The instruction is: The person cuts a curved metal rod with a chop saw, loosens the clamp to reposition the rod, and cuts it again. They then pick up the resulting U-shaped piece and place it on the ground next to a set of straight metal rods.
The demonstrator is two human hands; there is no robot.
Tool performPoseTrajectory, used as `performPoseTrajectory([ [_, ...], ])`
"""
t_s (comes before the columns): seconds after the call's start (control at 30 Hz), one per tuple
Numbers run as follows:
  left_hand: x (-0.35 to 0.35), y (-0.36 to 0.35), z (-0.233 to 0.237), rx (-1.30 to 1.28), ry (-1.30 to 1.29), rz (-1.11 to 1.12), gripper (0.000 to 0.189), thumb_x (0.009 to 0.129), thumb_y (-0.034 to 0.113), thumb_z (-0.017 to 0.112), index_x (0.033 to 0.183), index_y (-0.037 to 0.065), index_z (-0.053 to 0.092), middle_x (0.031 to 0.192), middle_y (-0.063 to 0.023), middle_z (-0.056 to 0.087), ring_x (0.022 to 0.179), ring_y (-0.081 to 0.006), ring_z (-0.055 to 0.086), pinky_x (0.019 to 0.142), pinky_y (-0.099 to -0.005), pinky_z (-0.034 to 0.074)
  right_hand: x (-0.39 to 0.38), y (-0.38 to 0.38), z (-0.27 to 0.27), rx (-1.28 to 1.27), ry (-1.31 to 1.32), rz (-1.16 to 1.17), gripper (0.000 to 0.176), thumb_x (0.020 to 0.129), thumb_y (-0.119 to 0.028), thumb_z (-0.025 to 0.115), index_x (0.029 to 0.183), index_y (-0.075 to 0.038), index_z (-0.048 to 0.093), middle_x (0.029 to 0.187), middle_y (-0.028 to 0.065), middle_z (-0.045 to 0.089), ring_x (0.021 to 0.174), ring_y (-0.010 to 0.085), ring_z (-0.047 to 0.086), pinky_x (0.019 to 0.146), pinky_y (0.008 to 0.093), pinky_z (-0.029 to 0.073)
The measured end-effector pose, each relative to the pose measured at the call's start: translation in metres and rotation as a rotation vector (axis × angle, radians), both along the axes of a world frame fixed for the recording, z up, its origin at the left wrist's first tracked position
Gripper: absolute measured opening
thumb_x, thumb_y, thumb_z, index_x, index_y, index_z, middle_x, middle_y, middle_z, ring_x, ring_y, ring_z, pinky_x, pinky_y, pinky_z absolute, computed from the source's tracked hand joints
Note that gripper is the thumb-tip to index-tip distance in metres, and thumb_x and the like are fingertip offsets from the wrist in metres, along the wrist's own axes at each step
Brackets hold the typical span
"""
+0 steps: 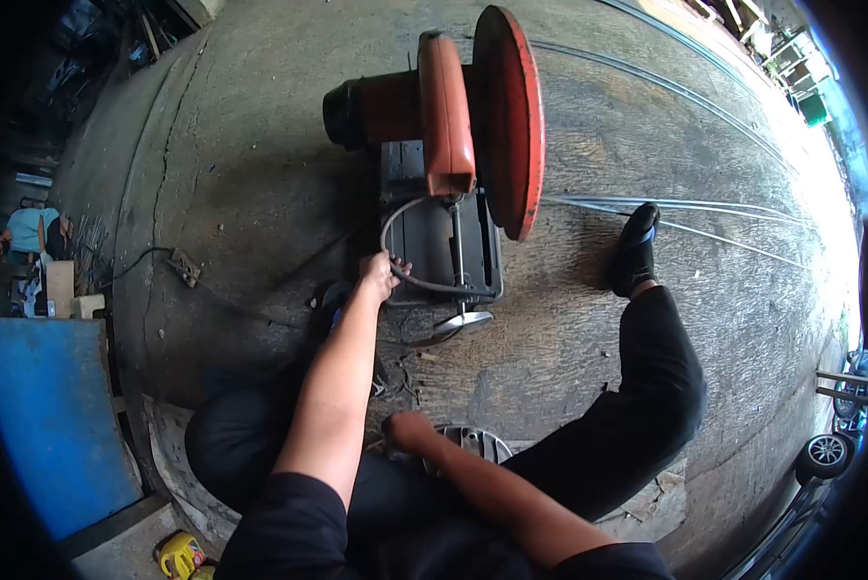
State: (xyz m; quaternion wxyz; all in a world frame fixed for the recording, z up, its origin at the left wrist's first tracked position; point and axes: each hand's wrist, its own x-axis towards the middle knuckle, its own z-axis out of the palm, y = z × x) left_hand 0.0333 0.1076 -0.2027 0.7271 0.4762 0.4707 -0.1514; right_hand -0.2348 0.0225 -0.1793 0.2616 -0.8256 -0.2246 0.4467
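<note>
Gripping cable (388, 224), left hand (379, 274) outstretched; right hand (407, 428) fisted.

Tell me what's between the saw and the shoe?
Thin rods lie on the concrete between the saw and the shoe, seen in the head view.

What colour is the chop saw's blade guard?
Orange-red; the blade guard shows clearly in the head view.
</note>
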Motion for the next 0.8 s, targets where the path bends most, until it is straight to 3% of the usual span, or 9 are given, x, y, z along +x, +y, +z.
performPoseTrajectory([
  [0.13,-0.001,0.015,-0.011,-0.028,-0.008,-0.031,0.02,0.097,0.028,0.04,0.087,0.011,0.044,0.066,-0.0024,0.046,0.061,-0.0186,0.053,0.056,-0.0338,0.048,0.032,-0.028,0.0,0.013,0.145,-0.685,0.038,0.075,-0.022,0.066,0.11,-0.009,0.063,0.103,0.0172,0.066,0.095,0.0311,0.064,0.08,0.0414,0.05],
  [0.2,-0.001,0.008,-0.003,0.05,0.021,0.029,0.027,0.097,0.035,0.039,0.081,0.014,0.042,0.059,0.0005,0.04,0.051,-0.0138,0.044,0.049,-0.0297,0.039,0.053,-0.047,-0.035,0.411,-0.128,-1.299,0.045,0.076,-0.017,0.067,0.118,-0.008,0.057,0.111,0.015,0.063,0.103,0.0269,0.061,0.082,0.0392,0.047],
  [0.27,-0.009,0.013,-0.01,-0.015,-0.024,0.171,0.028,0.095,0.031,0.043,0.074,0.012,0.042,0.055,-0.0003,0.038,0.042,-0.0129,0.038,0.042,-0.0288,0.034,0.088,-0.073,-0.019,0.594,0.44,-1.686,0.054,0.077,-0.012,0.067,0.127,-0.006,0.047,0.118,0.0154,0.059,0.11,0.0264,0.055,0.085,0.0373,0.045],
  [0.4,-0.018,0.018,-0.01,0.03,-0.05,0.26,0.038,0.098,0.037,0.038,0.068,0.015,0.038,0.052,0.0025,0.031,0.041,-0.011,0.029,0.04,-0.0253,0.027,0.088,-0.078,-0.024,0.604,0.373,-1.664,0.054,0.078,-0.011,0.065,0.128,-0.006,0.045,0.114,0.0153,0.06,0.109,0.026,0.056,0.084,0.0369,0.046],
  [0.47,-0.022,0.02,-0.003,-0.009,-0.049,0.318,0.039,0.099,0.036,0.037,0.066,0.015,0.037,0.051,0.003,0.029,0.04,-0.0111,0.026,0.039,-0.025,0.025,0.07,-0.062,-0.023,0.602,-0.337,-1.431,0.048,0.079,-0.007,0.057,0.126,-0.002,0.048,0.103,0.0227,0.064,0.093,0.0332,0.065,0.073,0.0378,0.048],
  [0.5,-0.021,0.02,0.003,-0.055,-0.055,0.366,0.041,0.099,0.035,0.035,0.064,0.015,0.035,0.05,0.0034,0.028,0.039,-0.0111,0.023,0.039,-0.0248,0.024,0.062,-0.056,-0.022,0.611,-0.337,-1.431,0.048,0.079,-0.007,0.057,0.126,-0.002,0.048,0.103,0.0227,0.064,0.093,0.0332,0.065,0.073,0.0378,0.048],
  [0.6,-0.028,0.024,0.003,-0.114,-0.068,0.447,0.043,0.099,0.036,0.034,0.061,0.016,0.032,0.049,0.0036,0.025,0.039,-0.0112,0.02,0.039,-0.0247,0.023,0.034,-0.042,-0.015,0.093,0.103,-0.245,0.039,0.075,-0.017,0.057,0.112,-0.009,0.064,0.103,0.0218,0.064,0.098,0.0363,0.061,0.086,0.0442,0.049],
  [0.77,-0.089,0.016,0.036,-0.221,-0.163,0.716,0.035,0.099,0.031,0.027,0.07,0.014,0.034,0.053,0.001,0.03,0.042,-0.0135,0.024,0.042,-0.0265,0.027,0.014,0.009,-0.006,0.479,0.023,-0.803,0.034,0.082,-0.021,0.054,0.107,-0.001,0.063,0.091,0.023,0.066,0.089,0.0335,0.064,0.082,0.0426,0.048],
  [0.8,-0.104,0.011,0.054,-0.235,-0.191,0.746,0.039,0.1,0.036,0.025,0.07,0.013,0.034,0.052,0.0002,0.029,0.042,-0.0142,0.024,0.042,-0.0269,0.026,0.024,0.007,0.002,0.578,0.325,-1.007,0.032,0.085,-0.02,0.052,0.109,-0.001,0.061,0.095,0.0175,0.066,0.089,0.0253,0.063,0.079,0.0377,0.047],
])
